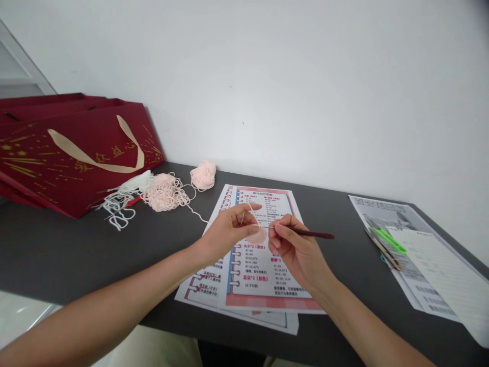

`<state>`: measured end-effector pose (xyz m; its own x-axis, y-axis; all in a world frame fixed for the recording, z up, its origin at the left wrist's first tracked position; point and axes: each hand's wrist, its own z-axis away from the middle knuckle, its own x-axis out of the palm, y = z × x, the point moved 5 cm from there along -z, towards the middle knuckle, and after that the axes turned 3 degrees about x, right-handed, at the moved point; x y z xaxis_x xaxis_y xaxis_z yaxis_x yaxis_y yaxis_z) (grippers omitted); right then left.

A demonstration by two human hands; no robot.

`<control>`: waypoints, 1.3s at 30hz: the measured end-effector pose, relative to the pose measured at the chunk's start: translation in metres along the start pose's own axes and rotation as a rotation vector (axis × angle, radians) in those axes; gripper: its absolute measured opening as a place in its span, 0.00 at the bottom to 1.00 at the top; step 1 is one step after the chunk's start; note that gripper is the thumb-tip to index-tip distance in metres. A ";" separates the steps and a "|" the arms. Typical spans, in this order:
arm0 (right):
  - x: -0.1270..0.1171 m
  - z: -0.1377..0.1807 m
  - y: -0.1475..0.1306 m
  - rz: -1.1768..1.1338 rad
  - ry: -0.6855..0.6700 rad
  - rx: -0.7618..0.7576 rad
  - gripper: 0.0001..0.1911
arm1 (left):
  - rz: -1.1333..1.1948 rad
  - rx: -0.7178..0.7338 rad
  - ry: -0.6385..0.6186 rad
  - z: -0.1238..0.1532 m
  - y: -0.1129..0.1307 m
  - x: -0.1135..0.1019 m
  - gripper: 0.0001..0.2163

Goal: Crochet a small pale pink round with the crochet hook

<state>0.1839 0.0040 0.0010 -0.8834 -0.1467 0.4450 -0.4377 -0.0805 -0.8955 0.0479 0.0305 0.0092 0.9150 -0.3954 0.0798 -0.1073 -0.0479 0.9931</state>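
My left hand (231, 229) pinches a small round pink crochet piece (257, 235), with pink yarn looped over its raised forefinger. My right hand (296, 248) grips a dark brown crochet hook (315, 234) whose tip points left into the pink piece. Both hands hover above printed pattern sheets (263, 275) on the dark table (76, 250). A strand of pink yarn (196, 211) runs from my left hand back to a loose pink yarn tangle (165, 192) and a small pink yarn ball (203, 175).
A dark red gift bag (72, 153) with a beige ribbon handle lies at the back left, white yarn (121, 201) spilling beside it. At the right lie more printed sheets (424, 255) with green-handled scissors (389, 240) and a pen-like tool. A white wall stands behind.
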 end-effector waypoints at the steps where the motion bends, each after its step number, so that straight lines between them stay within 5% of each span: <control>1: 0.001 0.001 0.002 -0.001 0.001 -0.004 0.07 | 0.048 -0.022 -0.004 0.001 -0.002 0.002 0.20; 5: -0.001 0.007 0.002 0.309 0.020 -0.203 0.04 | 0.155 -0.058 0.000 0.005 -0.009 0.005 0.22; 11: 0.017 0.028 -0.007 1.245 -0.086 -0.878 0.07 | 0.294 -0.172 -0.001 0.008 -0.013 0.010 0.25; 15: 0.022 0.033 -0.008 1.342 -0.101 -1.000 0.12 | 0.503 -0.294 -0.090 0.010 -0.013 0.016 0.18; 18: 0.017 0.030 -0.011 1.044 -0.102 -0.860 0.12 | 0.585 -0.365 -0.149 0.010 -0.013 0.016 0.18; 21: 0.003 0.015 -0.007 0.684 -0.027 -0.490 0.06 | 0.538 -0.368 -0.111 0.006 -0.011 0.009 0.19; 25: -0.006 0.006 -0.005 0.322 -0.041 -0.316 0.04 | 0.476 -0.310 -0.081 0.001 -0.006 -0.001 0.19; 39: -0.012 0.002 -0.024 0.315 -0.176 -0.232 0.06 | 0.447 -0.400 -0.296 0.001 -0.001 -0.006 0.18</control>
<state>0.2054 0.0053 0.0172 -0.9468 -0.2959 0.1261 -0.1949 0.2160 -0.9567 0.0420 0.0318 0.0081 0.6646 -0.5361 0.5205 -0.2470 0.4999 0.8301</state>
